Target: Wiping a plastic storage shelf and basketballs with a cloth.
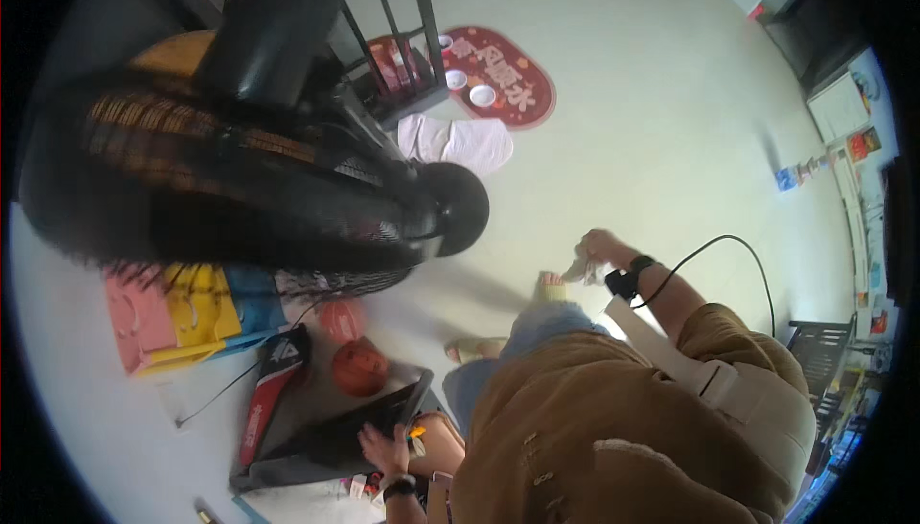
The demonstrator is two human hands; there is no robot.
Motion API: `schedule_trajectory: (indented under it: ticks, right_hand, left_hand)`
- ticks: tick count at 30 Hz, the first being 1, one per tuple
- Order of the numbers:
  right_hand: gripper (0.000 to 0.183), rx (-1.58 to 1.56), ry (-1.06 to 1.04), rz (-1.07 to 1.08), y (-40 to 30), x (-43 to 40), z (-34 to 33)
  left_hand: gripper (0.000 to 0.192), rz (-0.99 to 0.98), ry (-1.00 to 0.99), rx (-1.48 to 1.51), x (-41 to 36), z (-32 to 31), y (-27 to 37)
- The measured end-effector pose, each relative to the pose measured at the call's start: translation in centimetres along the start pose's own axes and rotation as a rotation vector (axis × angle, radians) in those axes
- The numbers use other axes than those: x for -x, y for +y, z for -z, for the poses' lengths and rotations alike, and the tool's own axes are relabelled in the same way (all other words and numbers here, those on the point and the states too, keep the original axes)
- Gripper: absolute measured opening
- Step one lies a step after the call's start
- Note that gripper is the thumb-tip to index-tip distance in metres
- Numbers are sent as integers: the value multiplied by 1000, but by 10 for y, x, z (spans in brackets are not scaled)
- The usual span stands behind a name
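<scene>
My right hand (pixel 602 247) is closed around a crumpled pale cloth (pixel 586 270), which hangs above the floor near my foot. A black band with a small device sits on that wrist. My left hand (pixel 385 449) lies with its fingers apart on or just over the dark panel of a black piece of furniture (pixel 330 438); whether it presses on the panel I cannot tell. Past those fingers are an orange basketball (pixel 360 368) and a reddish ball (pixel 342 319). A black-and-red racket bag (pixel 275 387) leans beside the furniture.
A large black fan (pixel 237 186) fills the upper left. Under it stands a pink, yellow and blue bag (pixel 201 316). Farther off lie a white cloth (pixel 456 140) and a red mat (pixel 503 78) with bowls, beside a black metal frame (pixel 424 14). A thin cable (pixel 223 393) crosses the floor.
</scene>
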State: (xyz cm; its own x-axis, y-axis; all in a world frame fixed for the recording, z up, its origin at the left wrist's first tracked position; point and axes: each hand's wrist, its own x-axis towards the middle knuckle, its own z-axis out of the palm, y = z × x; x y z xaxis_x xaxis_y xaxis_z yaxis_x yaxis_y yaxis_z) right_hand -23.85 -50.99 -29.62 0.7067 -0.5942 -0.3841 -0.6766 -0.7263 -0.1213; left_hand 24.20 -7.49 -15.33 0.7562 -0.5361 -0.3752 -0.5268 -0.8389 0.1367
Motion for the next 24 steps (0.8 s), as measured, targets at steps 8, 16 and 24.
schedule_trajectory:
  ticks: [8,16,24]
  right_hand:
    - [24,-1898,468,-722,61,102,25]
    - [31,-2065,704,-666,149,138,63]
    - [32,-1840,853,-869,216,149,4]
  left_hand:
    - [57,-452,-423,321,-23,-63,175]
    - [58,-544,-376,191,-82,-71,356]
    - [61,-502,-506,82,-145,-87,454]
